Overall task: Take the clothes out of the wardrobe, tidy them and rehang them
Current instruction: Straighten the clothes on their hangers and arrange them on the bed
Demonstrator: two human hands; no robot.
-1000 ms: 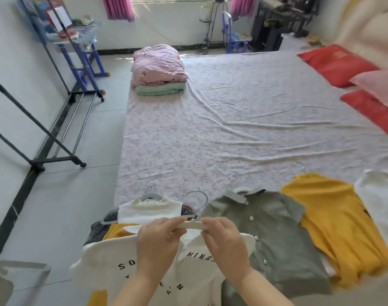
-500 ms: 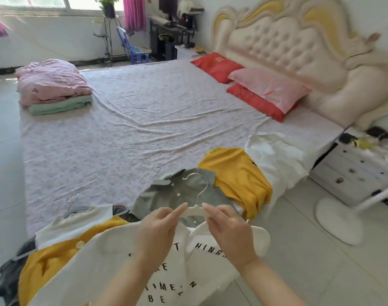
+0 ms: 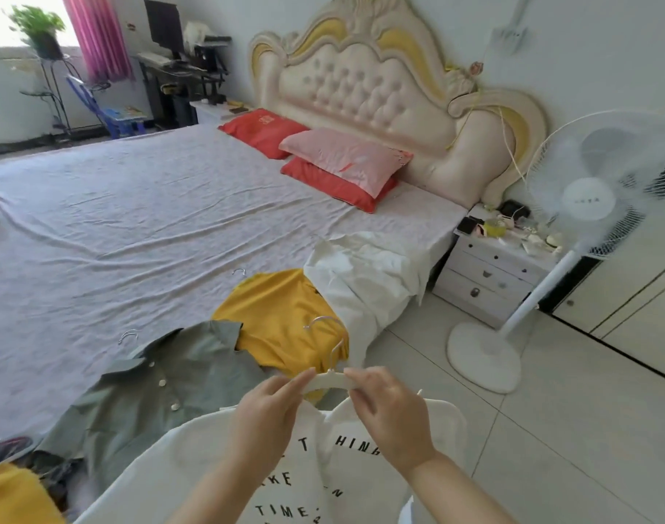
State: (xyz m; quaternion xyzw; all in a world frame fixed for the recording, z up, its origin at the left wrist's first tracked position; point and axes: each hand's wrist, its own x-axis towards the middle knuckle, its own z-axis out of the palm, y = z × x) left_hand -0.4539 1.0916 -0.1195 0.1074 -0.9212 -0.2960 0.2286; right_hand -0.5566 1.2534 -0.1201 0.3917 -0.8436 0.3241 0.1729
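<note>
The white printed T-shirt (image 3: 285,470) hung on a white hanger (image 3: 329,381) held above the bed (image 3: 134,221) edge. Left hand (image 3: 264,414) and right hand (image 3: 389,406) pinched the bar, fingers closed. Judged light and limp; best gripped by the hanger.

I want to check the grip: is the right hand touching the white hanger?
Touching. The head view shows the right hand with its fingers pinched around the white hanger, no gap visible.

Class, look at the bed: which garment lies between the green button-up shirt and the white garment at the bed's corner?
In the head view, a yellow top lies between the green shirt and the white garment.
</note>
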